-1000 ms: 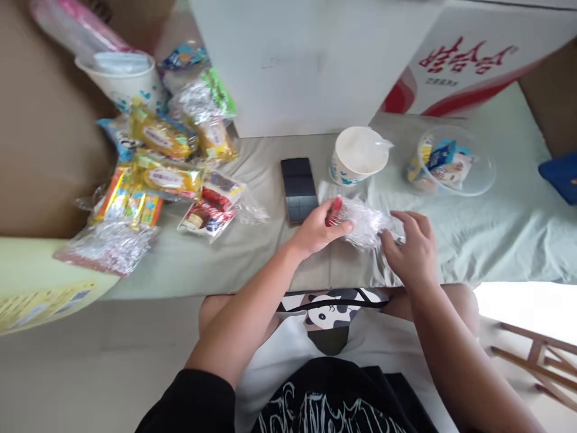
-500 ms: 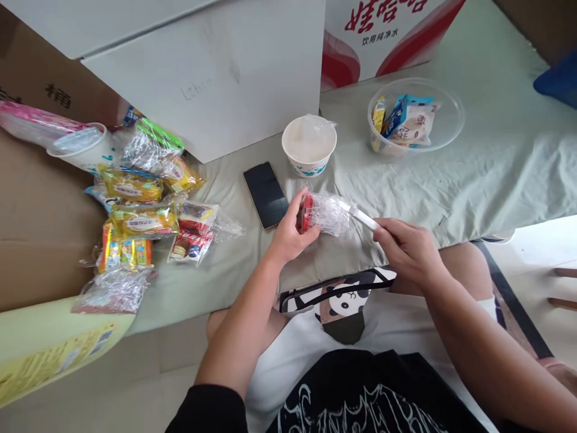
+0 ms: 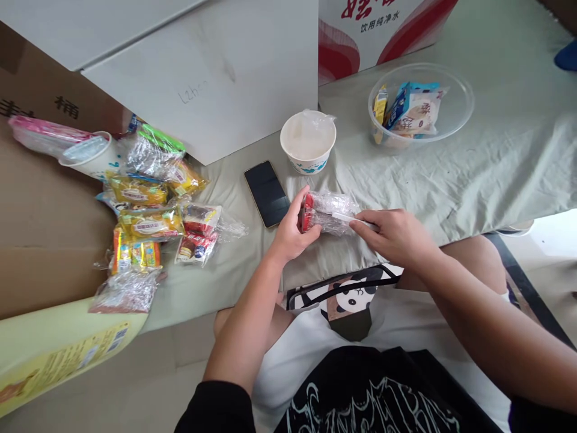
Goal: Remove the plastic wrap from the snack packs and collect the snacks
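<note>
My left hand (image 3: pixel 291 231) is closed around the red end of a clear plastic-wrapped package (image 3: pixel 333 204) lying on the cloth. Thumb and fingers grip it from either side. My right hand (image 3: pixel 396 237) is closed on a slim white utility knife (image 3: pixel 345 217), whose front end lies against the wrap near the package's middle. Whether the blade has gone through the plastic I cannot tell. A black phone (image 3: pixel 267 193) lies just left of the package. Behind the package stands a white paper bowl (image 3: pixel 308 144) with clear film in it.
Several wrapped snacks (image 3: pixel 151 222) are heaped at the left beside a cardboard box (image 3: pixel 40 240). A clear plastic bowl (image 3: pixel 464 114) of snack packets stands at the back right. A white box (image 3: pixel 225 78) and a red-and-white carton (image 3: pixel 383 42) line the back.
My right hand has moved left, bringing the knife from the package's right end to nearer its middle. The left hand keeps its grip. The view has shifted slightly.
</note>
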Action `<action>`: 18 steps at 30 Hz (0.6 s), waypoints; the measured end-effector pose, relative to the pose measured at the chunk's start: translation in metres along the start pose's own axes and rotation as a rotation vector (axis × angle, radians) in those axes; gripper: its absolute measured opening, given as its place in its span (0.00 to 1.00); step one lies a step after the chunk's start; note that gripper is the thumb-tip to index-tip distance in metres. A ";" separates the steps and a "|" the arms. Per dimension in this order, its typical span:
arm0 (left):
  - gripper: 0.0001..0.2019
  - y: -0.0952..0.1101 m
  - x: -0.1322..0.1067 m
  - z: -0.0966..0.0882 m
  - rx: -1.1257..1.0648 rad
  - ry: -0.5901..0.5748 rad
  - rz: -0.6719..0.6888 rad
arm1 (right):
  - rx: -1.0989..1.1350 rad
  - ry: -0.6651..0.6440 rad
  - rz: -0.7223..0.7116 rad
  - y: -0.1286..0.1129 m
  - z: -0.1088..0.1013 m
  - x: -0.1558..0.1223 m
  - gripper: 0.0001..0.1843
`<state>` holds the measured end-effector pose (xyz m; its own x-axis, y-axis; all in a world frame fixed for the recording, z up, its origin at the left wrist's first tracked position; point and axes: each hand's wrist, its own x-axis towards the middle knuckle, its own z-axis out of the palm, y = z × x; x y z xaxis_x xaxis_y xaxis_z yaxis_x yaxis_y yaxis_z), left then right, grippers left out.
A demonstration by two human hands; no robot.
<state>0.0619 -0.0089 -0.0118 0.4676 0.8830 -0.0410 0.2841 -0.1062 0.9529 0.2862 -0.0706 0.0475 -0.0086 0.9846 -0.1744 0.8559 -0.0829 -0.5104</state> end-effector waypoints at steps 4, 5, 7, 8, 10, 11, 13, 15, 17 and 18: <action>0.40 -0.001 0.000 0.000 0.021 -0.002 0.004 | -0.090 0.025 0.084 0.039 -0.015 -0.016 0.22; 0.39 -0.001 0.000 0.001 0.046 0.003 0.021 | -0.088 0.034 0.086 0.050 -0.018 -0.020 0.21; 0.38 -0.003 -0.002 0.003 0.126 0.030 0.077 | -0.082 0.098 0.101 0.067 -0.023 -0.026 0.19; 0.37 -0.003 -0.003 0.005 0.179 0.057 0.116 | -0.086 0.146 0.111 0.074 -0.024 -0.026 0.18; 0.36 -0.005 -0.007 0.010 0.305 0.153 0.215 | -0.116 0.243 0.130 0.080 -0.021 -0.022 0.16; 0.36 -0.005 -0.008 0.013 0.374 0.215 0.268 | -0.136 0.278 0.126 0.081 -0.018 -0.018 0.16; 0.37 -0.005 -0.012 0.019 0.506 0.327 0.362 | -0.167 0.334 0.085 0.079 -0.011 -0.010 0.17; 0.41 -0.001 -0.014 0.024 0.604 0.364 0.424 | -0.165 0.390 0.020 0.072 -0.003 -0.003 0.18; 0.42 0.003 -0.015 0.029 0.655 0.328 0.413 | -0.112 0.414 -0.067 0.061 0.004 -0.002 0.18; 0.38 0.006 -0.015 0.030 0.659 0.308 0.385 | -0.070 0.409 -0.112 0.054 0.007 -0.003 0.17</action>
<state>0.0819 -0.0371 -0.0146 0.4091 0.8056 0.4285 0.6285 -0.5892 0.5077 0.3289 -0.0795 0.0140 0.0903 0.9679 0.2347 0.8945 0.0248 -0.4464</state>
